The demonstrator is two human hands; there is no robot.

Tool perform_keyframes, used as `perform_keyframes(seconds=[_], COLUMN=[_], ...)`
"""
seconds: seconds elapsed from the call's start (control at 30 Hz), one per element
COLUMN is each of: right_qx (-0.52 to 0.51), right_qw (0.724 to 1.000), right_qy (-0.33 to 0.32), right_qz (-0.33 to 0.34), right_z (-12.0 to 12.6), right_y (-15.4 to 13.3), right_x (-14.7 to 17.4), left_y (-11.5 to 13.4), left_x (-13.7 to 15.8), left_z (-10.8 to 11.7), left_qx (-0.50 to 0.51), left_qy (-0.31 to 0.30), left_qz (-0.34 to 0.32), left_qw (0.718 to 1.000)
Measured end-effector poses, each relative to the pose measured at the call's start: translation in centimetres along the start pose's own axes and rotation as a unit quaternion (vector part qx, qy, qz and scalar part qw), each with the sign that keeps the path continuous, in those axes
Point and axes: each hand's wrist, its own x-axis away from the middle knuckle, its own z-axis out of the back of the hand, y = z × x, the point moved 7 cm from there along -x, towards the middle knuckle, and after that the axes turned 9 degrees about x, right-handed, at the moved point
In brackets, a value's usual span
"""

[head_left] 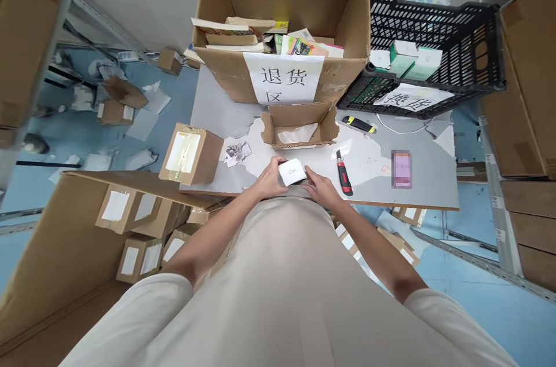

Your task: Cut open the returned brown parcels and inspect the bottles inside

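Note:
A small white box (292,172) with faint grey print on top is held between my two hands at the table's near edge. Its left side is gripped by my left hand (270,179), thumb at the top corner and fingers curled around. My right hand (322,186) closes on the right side, with the fingers partly hidden. Just beyond stands an open cardboard carton (273,136) with a translucent wrapper (299,134) inside. To the right of my right hand lies a red and black utility knife (344,176).
A large carton of books (230,80) and a black crate (469,74) with green-white boxes (403,57) occupy the back. A yellow-black cutter (358,124), crumpled paper (237,153), a taped parcel (208,158) and a blurred pink rectangle (402,170) lie on the table (425,196).

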Motion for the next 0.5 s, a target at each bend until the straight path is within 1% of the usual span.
perform_keyframes(seconds=[0.1, 0.17, 0.23, 0.27, 0.37, 0.4, 0.43, 0.5], right_qx=[-0.013, -0.024, -0.02, -0.007, 0.067, 0.098, 0.13, 0.191], right_qw=[0.999, 0.999, 1.0, 1.0, 0.995, 0.99, 0.985, 0.971], right_qy=[0.02, 0.013, -0.006, -0.004, 0.028, 0.026, 0.009, -0.051], right_qz=[-0.036, -0.046, -0.018, 0.006, 0.074, 0.093, 0.109, 0.131], right_z=[-0.6, -0.7, -0.1, 0.5, 3.1, 3.6, 3.8, 3.2], right_y=[-0.3, -0.4, -0.9, -1.2, -2.5, -3.1, -3.7, -5.0], right_x=[0.2, 0.3, 0.2, 0.0, -1.0, -1.4, -1.9, -2.6], left_y=[0.2, -0.1, -0.7, -0.9, -0.9, -0.9, -0.9, -1.0], left_x=[0.7, 0.8, 0.7, 0.6, 0.4, 0.3, 0.3, 0.3], left_z=[-0.8, -1.1, -1.2, -1.3, -1.6, -1.6, -1.6, -1.4], left_qx=[0.022, 0.03, 0.042, 0.048, 0.059, 0.061, 0.063, 0.067], left_qy=[0.013, 0.047, 0.076, 0.08, 0.061, 0.058, 0.059, 0.07], left_qz=[-0.057, -0.077, -0.07, -0.07, -0.103, -0.119, -0.132, -0.149], left_qw=[0.998, 0.995, 0.994, 0.993, 0.991, 0.989, 0.987, 0.984])
